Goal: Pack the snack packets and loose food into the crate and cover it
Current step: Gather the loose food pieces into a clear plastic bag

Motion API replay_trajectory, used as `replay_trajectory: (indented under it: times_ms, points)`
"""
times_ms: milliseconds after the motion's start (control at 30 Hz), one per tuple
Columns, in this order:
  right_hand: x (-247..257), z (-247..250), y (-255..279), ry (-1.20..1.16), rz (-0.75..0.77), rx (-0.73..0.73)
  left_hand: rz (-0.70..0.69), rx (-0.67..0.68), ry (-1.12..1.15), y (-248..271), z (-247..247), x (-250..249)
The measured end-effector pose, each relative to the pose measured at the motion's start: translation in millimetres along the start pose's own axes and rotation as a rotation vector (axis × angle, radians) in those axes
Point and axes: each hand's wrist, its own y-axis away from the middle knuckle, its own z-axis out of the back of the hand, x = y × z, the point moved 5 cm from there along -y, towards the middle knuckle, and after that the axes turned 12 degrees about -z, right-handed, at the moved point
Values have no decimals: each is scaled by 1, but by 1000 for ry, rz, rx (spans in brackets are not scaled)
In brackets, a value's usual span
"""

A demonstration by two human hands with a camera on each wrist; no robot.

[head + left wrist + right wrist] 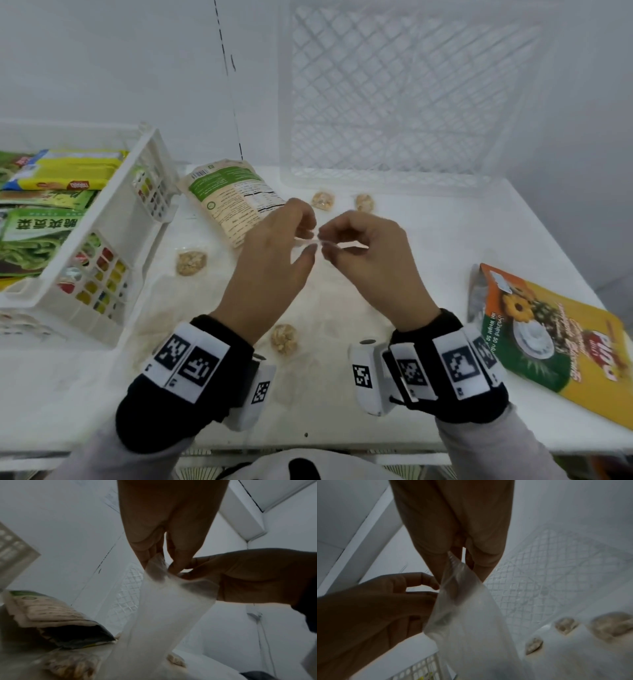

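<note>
Pinching a clear plastic bag (310, 242) above the worktop (445, 240), the left hand (274, 253) and right hand (368, 253) meet; the crate (113, 240) sits at 9 o'clock, an orange "POP" packet (555, 335) at 3. Left wrist: translucent film (159, 601) hangs down. Right wrist: lattice lid (547, 574) at 2 o'clock.

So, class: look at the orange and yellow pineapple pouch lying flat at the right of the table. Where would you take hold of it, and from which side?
Take the pineapple pouch by its left top corner, the orange end that curls slightly off the table. Come in from the left, where the right hand already is, and slide the fingers under that raised edge. The rest lies flat, so it offers no lip to pinch.
</note>
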Motion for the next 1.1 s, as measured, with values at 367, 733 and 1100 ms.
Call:
replay_trajectory:
  times_ms: [367, 733, 1100]
  points:
    - [-11, 46, -4, 467, 120, 63, 32, -136, -111, -9, -28, -12]
    - [-38, 65, -95, 128, -90, 212, 267, -210, -46, -14, -32, 8]
    - [-113, 10, -194, 1237, -115, 475, 367, -194, -25, -27, -36, 25]
